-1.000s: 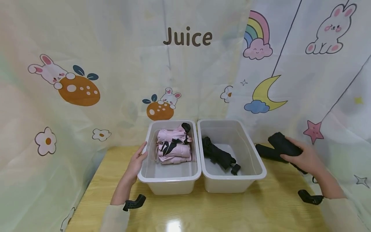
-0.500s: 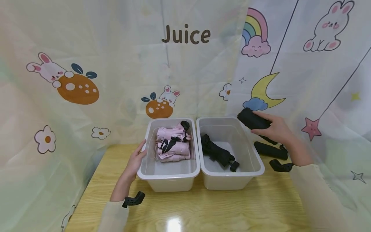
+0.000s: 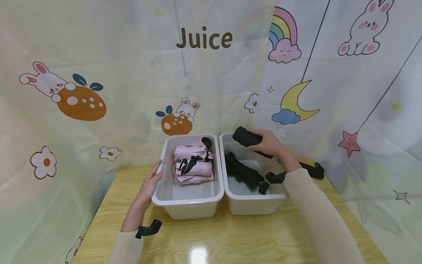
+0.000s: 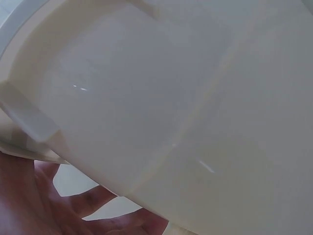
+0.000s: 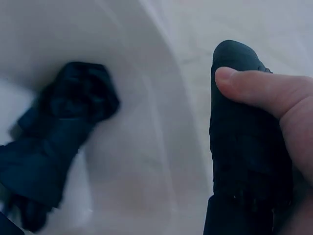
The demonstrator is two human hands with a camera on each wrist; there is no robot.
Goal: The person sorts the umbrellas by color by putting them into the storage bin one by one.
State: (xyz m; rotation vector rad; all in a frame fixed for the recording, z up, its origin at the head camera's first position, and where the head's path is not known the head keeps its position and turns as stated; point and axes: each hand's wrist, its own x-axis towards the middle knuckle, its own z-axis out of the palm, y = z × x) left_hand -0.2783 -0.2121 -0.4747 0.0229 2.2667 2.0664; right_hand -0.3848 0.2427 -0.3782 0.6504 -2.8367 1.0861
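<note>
My right hand [image 3: 269,143] grips a folded black umbrella [image 3: 244,136] over the back part of the right grey bin [image 3: 257,202]. In the right wrist view the thumb [image 5: 254,88] lies along the side of that umbrella. Another folded black umbrella [image 3: 242,171] lies slantwise inside the same bin. My left hand [image 3: 147,187] rests against the left side of the left grey bin [image 3: 189,203], fingers stretched along its rim. The left wrist view shows those fingers touching the bin's outer wall [image 4: 146,98]. Folded pink umbrellas [image 3: 196,168] with black straps sit in the left bin.
Both bins stand side by side on a wooden table [image 3: 211,238]. Another black umbrella [image 3: 313,170] lies right of the right bin, partly hidden by my sleeve. A printed cloth backdrop [image 3: 132,110] hangs right behind the bins.
My right hand has lifted the black umbrella from the table's right side and carried it left over the right bin. My left hand stays at the left bin; the head view has shifted slightly.
</note>
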